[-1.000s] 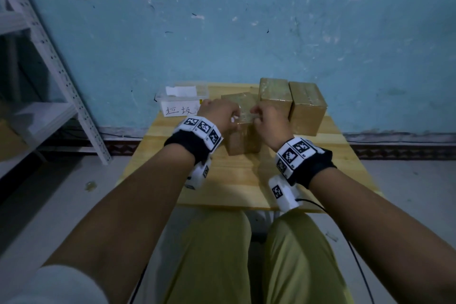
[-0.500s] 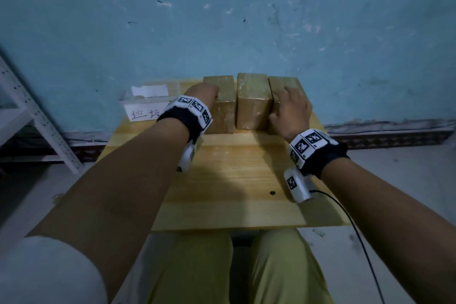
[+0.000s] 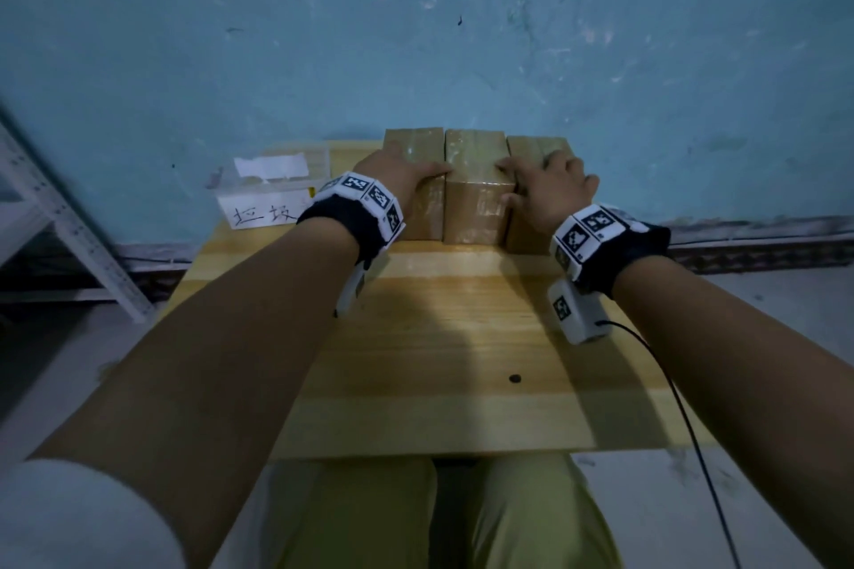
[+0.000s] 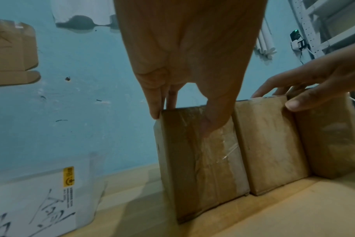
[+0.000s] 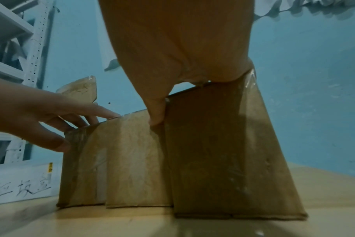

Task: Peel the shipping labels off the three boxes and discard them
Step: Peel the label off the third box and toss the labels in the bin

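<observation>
Three brown taped cardboard boxes stand side by side at the table's far edge by the blue wall: left box [image 3: 412, 143], middle box [image 3: 476, 203], right box [image 3: 531, 148]. No white label shows on their visible faces. My left hand [image 3: 402, 173] lies over the left box [image 4: 203, 160], fingers straight along its top and thumb on the front. My right hand [image 3: 550, 187] rests spread on the right box [image 5: 223, 152], with the thumb at the seam with the middle box [image 5: 132, 160]. Neither hand holds anything.
A clear bin [image 3: 263, 215] with a handwritten white tag stands left of the boxes; a white peeled label [image 3: 270, 166] lies in it. The wooden table [image 3: 439, 337] stretches bare toward me. A metal shelf [image 3: 69, 236] stands at left. A cable [image 3: 684, 407] trails from my right wrist.
A second ago both hands held one box nearer the table's middle. That box now stands at the left of the row, and my hands rest on the outer boxes.
</observation>
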